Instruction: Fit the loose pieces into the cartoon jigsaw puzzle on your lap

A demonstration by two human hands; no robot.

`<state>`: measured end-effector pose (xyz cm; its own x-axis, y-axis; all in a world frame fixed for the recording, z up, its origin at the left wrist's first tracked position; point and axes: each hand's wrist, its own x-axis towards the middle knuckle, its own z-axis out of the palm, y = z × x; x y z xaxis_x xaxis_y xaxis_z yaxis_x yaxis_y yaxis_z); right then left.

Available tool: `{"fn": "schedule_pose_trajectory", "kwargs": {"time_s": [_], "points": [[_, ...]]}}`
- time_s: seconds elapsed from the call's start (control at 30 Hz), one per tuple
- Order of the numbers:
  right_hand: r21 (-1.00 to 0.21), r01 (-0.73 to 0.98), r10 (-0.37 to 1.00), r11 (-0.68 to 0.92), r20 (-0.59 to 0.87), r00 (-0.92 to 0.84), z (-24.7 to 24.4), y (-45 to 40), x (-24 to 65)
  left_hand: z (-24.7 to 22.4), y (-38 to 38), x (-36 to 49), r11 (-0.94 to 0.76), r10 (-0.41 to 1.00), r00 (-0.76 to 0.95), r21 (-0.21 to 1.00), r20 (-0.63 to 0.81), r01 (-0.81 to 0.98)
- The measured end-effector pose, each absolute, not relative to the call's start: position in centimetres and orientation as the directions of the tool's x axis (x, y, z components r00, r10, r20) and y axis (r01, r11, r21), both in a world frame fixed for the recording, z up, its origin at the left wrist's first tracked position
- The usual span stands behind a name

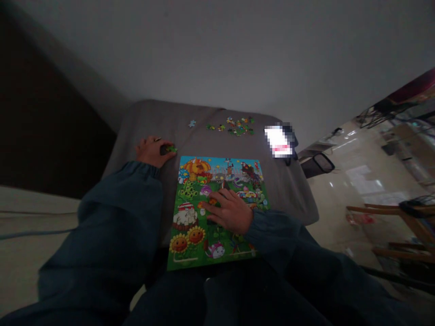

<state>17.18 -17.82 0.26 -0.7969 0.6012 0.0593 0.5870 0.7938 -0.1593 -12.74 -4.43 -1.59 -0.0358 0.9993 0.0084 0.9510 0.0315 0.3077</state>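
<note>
A colourful cartoon jigsaw puzzle [190, 226], with sunflowers, a pumpkin and green grass, lies on the grey cloth-covered surface right in front of me. My right hand [231, 212] rests over its middle, fingers apart and touching the picture; the part under the palm is hidden. Left of the puzzle's upper corner, my left hand [152, 151] is closed, thumb and fingers curled around green puzzle pieces [171, 148]. How many pieces it holds I cannot make out. Farther back lie a light blue puzzle piece [192, 123] and a loose cluster of puzzle pieces [240, 127].
A bright, blurred-out screen [278, 141] stands at the surface's right end, beside a dark strap or bag [316, 165]. A pale wall [220, 54] rises behind the grey surface [285, 190]. Wooden furniture [404, 222] stands on the shiny floor to the right.
</note>
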Motion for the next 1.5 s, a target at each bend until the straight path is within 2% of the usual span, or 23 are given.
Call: {"fn": "schedule_pose_trajectory", "kwargs": {"time_s": [0.13, 0.27, 0.37, 0.43, 0.53, 0.63, 0.77, 0.93, 1.03, 1.13, 1.23, 1.37, 1.5], "points": [[-0.311, 0.594, 0.642, 0.742, 0.077, -0.762, 1.6, -18.1, 18.4, -1.3, -4.3, -12.9, -0.048, 0.997, 0.029, 0.314, 0.066, 0.948], [-0.538, 0.539, 0.713, 0.648, 0.179, -0.678, 3.6, -18.4, 20.8, 0.7, -5.6, -11.5, -0.218, 0.970, 0.159, 0.356, 0.185, 0.909], [-0.753, 0.459, 0.814, 0.472, 0.173, -0.555, 4.7, -18.9, 21.5, 3.1, -8.9, -9.0, -0.354, 0.931, 0.281, 0.384, 0.235, 0.853], [-0.877, 0.359, 0.874, 0.320, 0.127, -0.468, 5.1, -19.6, 21.1, 4.5, -12.2, -7.0, -0.497, 0.867, 0.403, 0.429, 0.294, 0.755], [-0.970, 0.167, 0.900, 0.179, 0.093, -0.425, 5.2, -21.5, 19.9, 5.6, -18.0, -4.2, -0.625, 0.781, 0.488, 0.471, 0.391, 0.623], [-0.981, 0.087, 0.901, 0.174, 0.122, -0.417, 5.0, -23.6, 19.7, 5.0, -22.8, -2.3, -0.649, 0.755, 0.544, 0.536, 0.366, 0.540], [-0.966, 0.158, 0.891, 0.204, 0.117, -0.438, 4.0, -23.9, 23.4, 3.2, -25.5, -1.7, -0.455, 0.869, 0.445, 0.706, 0.218, 0.543], [-0.930, 0.357, 0.986, 0.091, 0.032, -0.166, 2.2, -22.4, 29.7, 2.0, -25.3, -1.8, -0.201, 0.946, 0.324, 0.764, -0.012, 0.614], [-0.951, 0.309, 0.996, -0.019, -0.046, -0.080, 1.2, -22.9, 30.6, 1.6, -25.0, -1.2, -0.155, 0.946, 0.318, 0.768, -0.066, 0.622], [-0.972, 0.174, 0.971, -0.157, -0.184, -0.151, 0.5, -24.0, 29.1, 1.0, -24.9, -0.5, -0.157, 0.941, 0.328, 0.759, -0.078, 0.631], [-0.958, 0.175, 0.944, -0.229, -0.263, -0.201, -0.1, -24.9, 26.9, 0.4, -24.6, 0.0, -0.208, 0.942, 0.333, 0.720, -0.034, 0.662], [-0.934, 0.315, 0.958, -0.172, -0.233, -0.169, -0.5, -24.4, 24.7, 0.0, -24.4, 0.4, -0.241, 0.949, 0.315, 0.684, 0.017, 0.689], [-0.862, 0.507, 0.982, -0.009, -0.103, -0.158, -0.4, -23.1, 23.7, 0.0, -24.3, 0.5, -0.227, 0.958, 0.285, 0.679, 0.027, 0.698]]}}
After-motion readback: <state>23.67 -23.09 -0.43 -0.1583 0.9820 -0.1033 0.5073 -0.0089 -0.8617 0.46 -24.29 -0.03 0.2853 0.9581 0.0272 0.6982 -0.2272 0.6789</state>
